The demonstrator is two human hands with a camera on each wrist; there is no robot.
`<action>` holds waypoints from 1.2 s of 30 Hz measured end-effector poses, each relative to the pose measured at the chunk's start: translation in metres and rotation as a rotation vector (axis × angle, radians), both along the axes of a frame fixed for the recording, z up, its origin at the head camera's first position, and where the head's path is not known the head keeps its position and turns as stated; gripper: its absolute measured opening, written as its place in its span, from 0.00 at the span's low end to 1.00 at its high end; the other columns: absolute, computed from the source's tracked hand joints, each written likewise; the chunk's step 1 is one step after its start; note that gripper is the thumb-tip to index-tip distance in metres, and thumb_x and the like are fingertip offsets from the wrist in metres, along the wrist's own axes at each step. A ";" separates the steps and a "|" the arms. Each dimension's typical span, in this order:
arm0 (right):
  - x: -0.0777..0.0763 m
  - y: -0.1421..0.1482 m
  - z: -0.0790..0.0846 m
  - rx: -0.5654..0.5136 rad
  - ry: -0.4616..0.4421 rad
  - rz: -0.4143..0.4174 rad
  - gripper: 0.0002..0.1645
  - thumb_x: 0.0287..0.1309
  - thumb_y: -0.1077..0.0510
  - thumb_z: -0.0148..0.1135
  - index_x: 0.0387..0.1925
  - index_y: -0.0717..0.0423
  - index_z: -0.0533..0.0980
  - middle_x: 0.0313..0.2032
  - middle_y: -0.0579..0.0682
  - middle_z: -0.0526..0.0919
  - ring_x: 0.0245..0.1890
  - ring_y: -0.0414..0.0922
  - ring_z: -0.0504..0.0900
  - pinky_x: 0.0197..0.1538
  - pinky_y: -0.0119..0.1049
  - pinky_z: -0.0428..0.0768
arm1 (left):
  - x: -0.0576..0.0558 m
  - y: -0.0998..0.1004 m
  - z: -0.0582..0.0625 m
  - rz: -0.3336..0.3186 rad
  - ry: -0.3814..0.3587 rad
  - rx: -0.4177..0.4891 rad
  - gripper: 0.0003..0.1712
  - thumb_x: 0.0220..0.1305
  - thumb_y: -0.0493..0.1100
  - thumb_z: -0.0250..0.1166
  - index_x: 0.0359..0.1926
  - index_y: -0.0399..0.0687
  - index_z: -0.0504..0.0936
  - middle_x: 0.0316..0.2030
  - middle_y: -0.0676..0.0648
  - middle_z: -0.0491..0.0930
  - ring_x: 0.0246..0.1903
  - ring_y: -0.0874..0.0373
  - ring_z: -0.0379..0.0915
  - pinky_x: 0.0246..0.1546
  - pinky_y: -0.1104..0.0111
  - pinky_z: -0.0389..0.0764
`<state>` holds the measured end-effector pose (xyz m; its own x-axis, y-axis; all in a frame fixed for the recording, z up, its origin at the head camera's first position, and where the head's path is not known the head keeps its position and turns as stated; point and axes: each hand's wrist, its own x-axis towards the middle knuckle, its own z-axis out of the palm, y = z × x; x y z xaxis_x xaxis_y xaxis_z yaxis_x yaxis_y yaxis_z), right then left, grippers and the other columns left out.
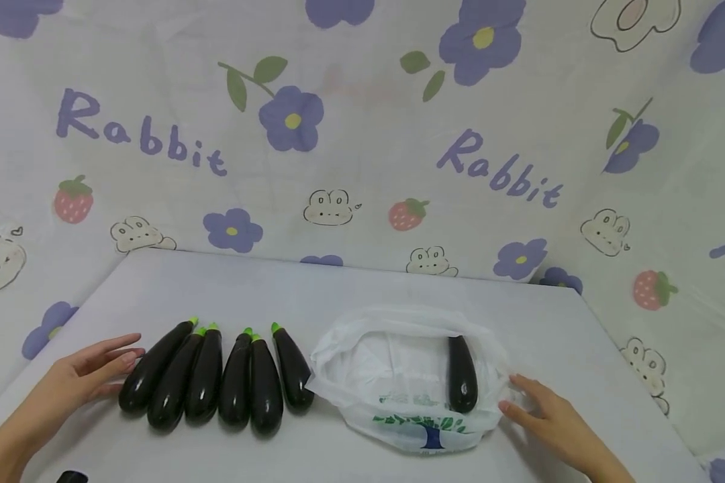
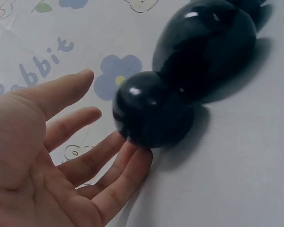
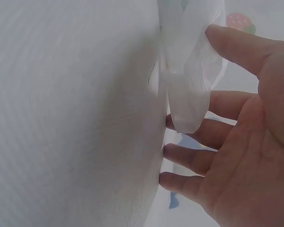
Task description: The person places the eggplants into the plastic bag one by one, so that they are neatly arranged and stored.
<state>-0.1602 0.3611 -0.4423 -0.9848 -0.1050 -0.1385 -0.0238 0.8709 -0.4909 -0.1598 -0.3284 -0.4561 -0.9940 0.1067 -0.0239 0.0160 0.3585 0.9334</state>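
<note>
Several glossy dark eggplants (image 1: 203,379) with green stem ends lie in a row on the left half of the table. My left hand (image 1: 72,382) is beside the leftmost eggplant (image 1: 151,376), its fingers spread and loosely bent. In the left wrist view its lower fingertips (image 2: 143,158) are at the underside of that eggplant's round end, without a grip around it. One more eggplant (image 1: 462,379) lies inside a white plastic bag (image 1: 423,429) whose mouth gapes. My right hand (image 1: 550,419) is at the bag's right edge, fingers extended, the bag's side between thumb and fingers, not pinched.
The white table (image 1: 266,275) has a far edge against a hanging cloth (image 1: 362,134) printed with flowers, rabbits and strawberries. A small black object (image 1: 72,477) shows at the bottom left edge of the head view.
</note>
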 end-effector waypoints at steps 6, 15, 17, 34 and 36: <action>-0.001 -0.002 0.001 0.004 -0.031 -0.015 0.50 0.64 0.33 0.57 0.70 0.67 0.61 0.68 0.73 0.58 0.66 0.73 0.55 0.60 0.69 0.58 | 0.001 0.007 0.006 0.016 -0.010 -0.083 0.33 0.72 0.52 0.60 0.72 0.46 0.65 0.60 0.45 0.75 0.49 0.71 0.75 0.42 0.68 0.80; -0.001 -0.003 0.002 0.002 -0.019 -0.005 0.49 0.64 0.34 0.57 0.69 0.68 0.61 0.67 0.73 0.59 0.66 0.73 0.56 0.61 0.69 0.58 | 0.002 0.008 0.002 0.005 -0.005 -0.117 0.36 0.70 0.51 0.63 0.73 0.46 0.64 0.60 0.38 0.74 0.50 0.70 0.75 0.42 0.69 0.79; -0.001 -0.002 0.002 -0.001 -0.017 -0.003 0.49 0.65 0.34 0.57 0.69 0.68 0.61 0.67 0.74 0.59 0.66 0.73 0.55 0.61 0.69 0.57 | 0.001 0.008 0.001 -0.001 -0.001 -0.128 0.36 0.69 0.51 0.63 0.73 0.46 0.64 0.60 0.37 0.73 0.50 0.70 0.75 0.42 0.69 0.79; -0.003 -0.002 0.002 0.013 -0.089 -0.038 0.52 0.64 0.31 0.55 0.71 0.68 0.58 0.68 0.74 0.56 0.66 0.74 0.54 0.60 0.70 0.58 | 0.000 0.008 0.003 0.006 -0.047 -0.241 0.41 0.66 0.56 0.66 0.74 0.52 0.62 0.62 0.37 0.73 0.55 0.57 0.73 0.42 0.66 0.78; -0.004 -0.002 0.002 0.016 -0.091 -0.041 0.53 0.64 0.31 0.55 0.71 0.68 0.58 0.68 0.74 0.56 0.66 0.73 0.54 0.60 0.70 0.58 | 0.000 0.008 0.003 0.007 -0.029 -0.244 0.40 0.65 0.56 0.66 0.74 0.52 0.63 0.61 0.38 0.73 0.54 0.64 0.73 0.41 0.66 0.78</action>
<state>-0.1637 0.3590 -0.4398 -0.9716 -0.0623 -0.2285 0.0556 0.8779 -0.4756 -0.1600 -0.3205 -0.4526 -0.9932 0.0869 -0.0770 -0.0133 0.5737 0.8190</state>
